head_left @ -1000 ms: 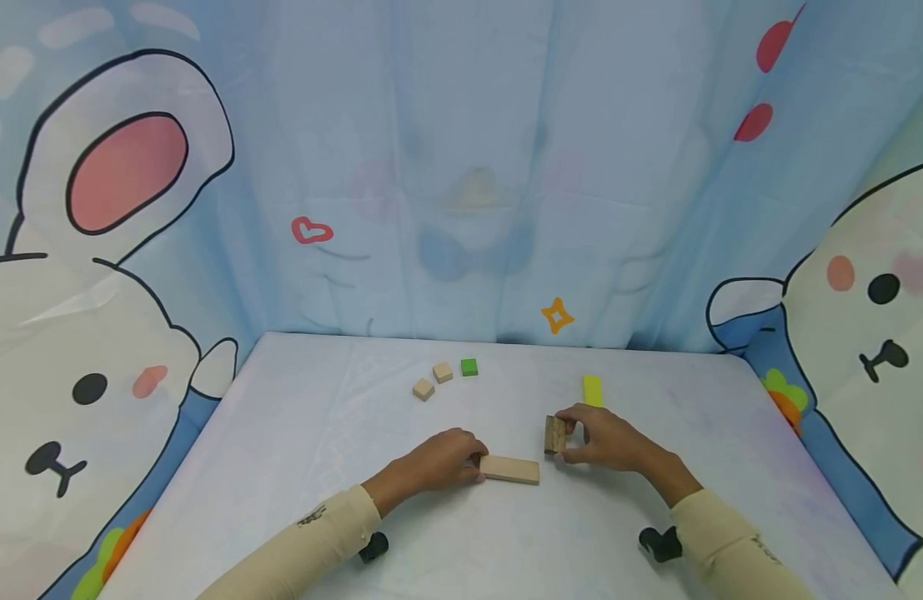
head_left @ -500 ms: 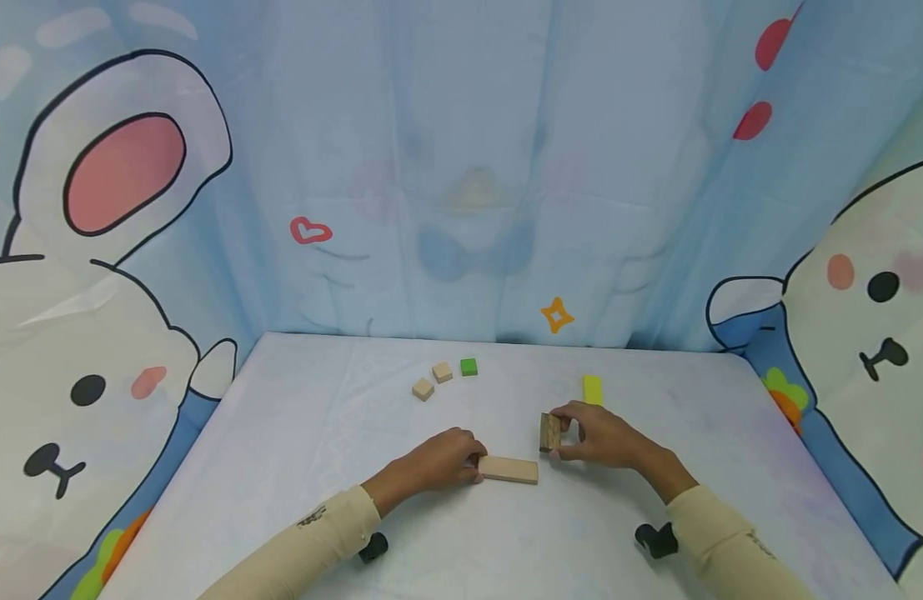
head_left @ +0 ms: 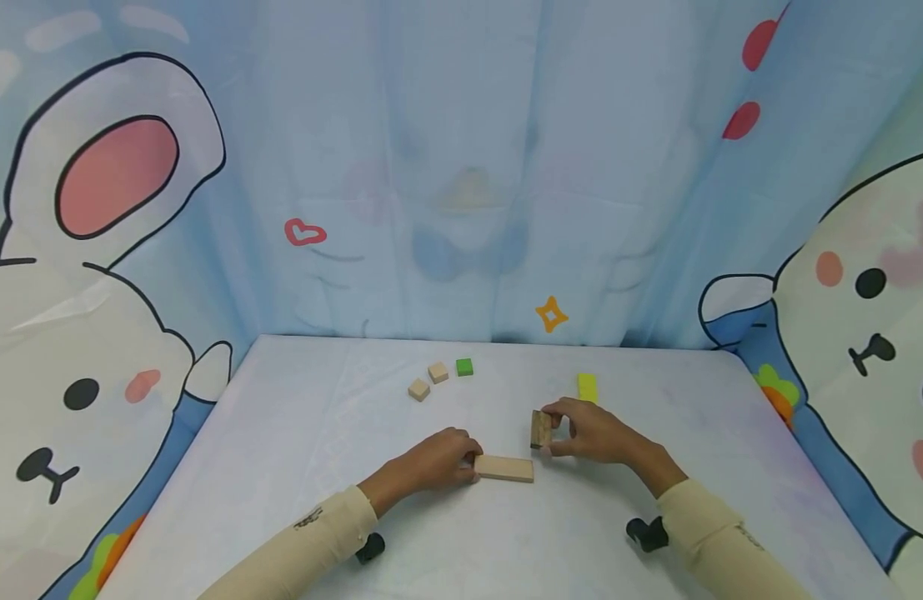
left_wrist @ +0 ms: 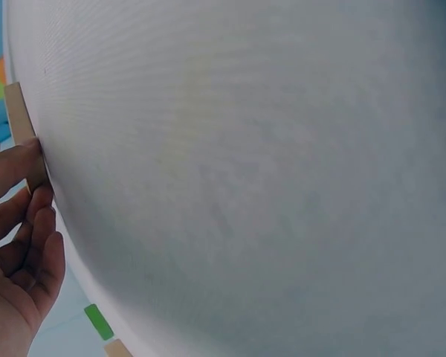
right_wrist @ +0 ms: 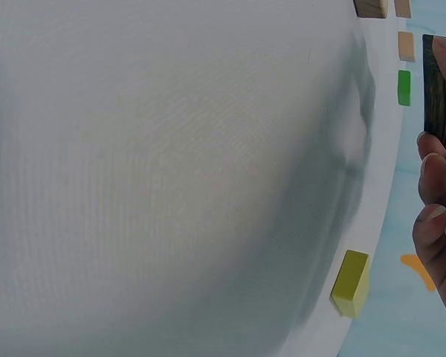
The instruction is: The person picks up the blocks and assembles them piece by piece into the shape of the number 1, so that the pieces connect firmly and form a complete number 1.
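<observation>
In the head view my left hand (head_left: pixel 438 461) pinches the left end of a long, pale wooden block (head_left: pixel 504 468) that lies flat on the white table. The left wrist view shows the same pale block (left_wrist: pixel 18 111) between thumb and fingers. My right hand (head_left: pixel 592 431) holds a shorter-looking, dark-grained wooden block (head_left: pixel 540 430) by its ends, just beyond the pale block's right end. Seen from the right wrist, this dark block (right_wrist: pixel 436 93) is raised off the table, gripped between thumb and fingertips.
Two small pale wooden cubes (head_left: pixel 419 389) and a green block (head_left: pixel 464 367) sit toward the back of the table (head_left: pixel 318 417). A yellow block (head_left: pixel 587 387) stands behind my right hand. A printed curtain (head_left: pixel 469 167) hangs behind the table.
My right hand has shifted slightly left with the dark block, nearer the pale block's end. My left hand keeps its hold in place. The head view has turned a little.
</observation>
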{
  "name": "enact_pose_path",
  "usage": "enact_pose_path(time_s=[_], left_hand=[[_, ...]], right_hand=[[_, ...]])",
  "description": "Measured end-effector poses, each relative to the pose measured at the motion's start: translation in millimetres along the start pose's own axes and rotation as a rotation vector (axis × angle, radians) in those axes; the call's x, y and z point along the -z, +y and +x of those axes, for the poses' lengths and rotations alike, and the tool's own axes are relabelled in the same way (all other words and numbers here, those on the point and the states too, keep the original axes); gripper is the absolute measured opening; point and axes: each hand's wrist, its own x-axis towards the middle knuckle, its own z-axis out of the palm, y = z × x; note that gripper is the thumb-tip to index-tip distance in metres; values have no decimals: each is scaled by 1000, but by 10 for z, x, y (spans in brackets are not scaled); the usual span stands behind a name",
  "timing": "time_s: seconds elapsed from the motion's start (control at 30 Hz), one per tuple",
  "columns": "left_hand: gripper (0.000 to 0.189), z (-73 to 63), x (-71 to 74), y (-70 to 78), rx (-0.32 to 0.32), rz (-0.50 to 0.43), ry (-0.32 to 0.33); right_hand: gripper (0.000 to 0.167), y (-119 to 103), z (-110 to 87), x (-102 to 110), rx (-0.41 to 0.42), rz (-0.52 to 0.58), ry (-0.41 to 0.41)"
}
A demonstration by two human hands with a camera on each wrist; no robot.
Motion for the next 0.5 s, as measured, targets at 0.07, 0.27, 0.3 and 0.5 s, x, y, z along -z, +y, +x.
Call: enact_pose_path(time_s=[0.07,0.27,0.3,0.5], left_hand=[[33,1,0,-3,5,0,0],[33,-12,7,2,-3,-8,8],[32,-15,8,2,-8,-9,11],[31,-35,21,10,-17,-11,13]], right_hand=[[69,0,14,-9,5,-5,1],[67,20,54,-51,35,-17,10],[67,20,57,-55,41,-18,12],[66,-5,77,-62,59,-28,11]])
